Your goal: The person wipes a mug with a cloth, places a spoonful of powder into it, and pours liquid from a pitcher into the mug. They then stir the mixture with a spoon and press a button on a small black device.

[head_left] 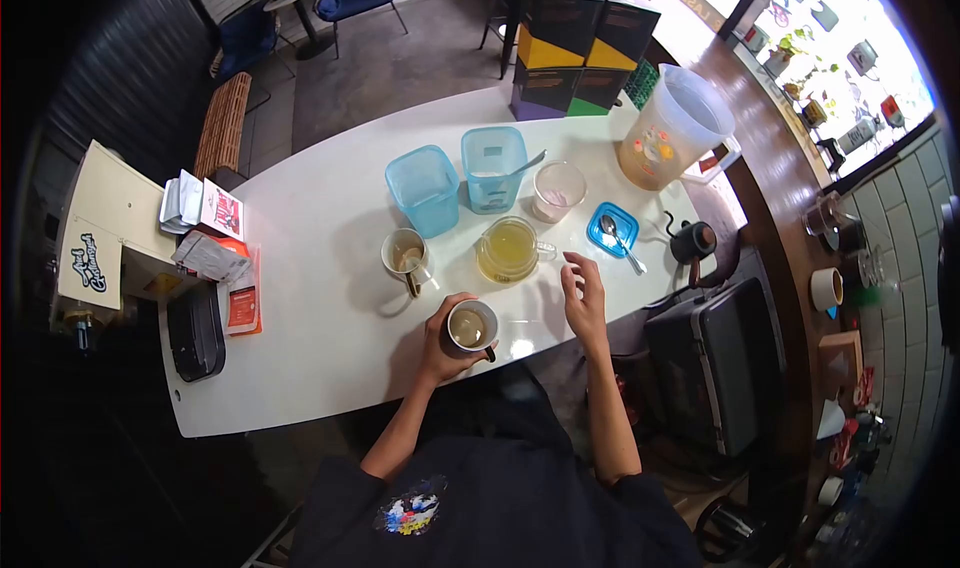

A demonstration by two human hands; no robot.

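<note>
My left hand (440, 343) is wrapped round a white mug (472, 326) with a dark handle, at the table's near edge; pale liquid shows inside it. To the right, my right hand (584, 296) hovers with its fingers apart and nothing in them. Nearest to it is a glass pitcher (507, 251) of yellowish liquid, its handle pointing at my fingers. Left of the pitcher stands a second mug (405, 255), also with some liquid in it. A spoon (620, 240) rests on a small blue lid (612, 229) beyond my right hand.
Two blue plastic containers (422, 190) and a clear cup (558, 192) stand behind the pitcher. A large plastic jug (678, 128) is at the far right, near a black gooseneck kettle (692, 240). Stacked boxes (560, 53) line the far edge; papers (243, 298) lie left.
</note>
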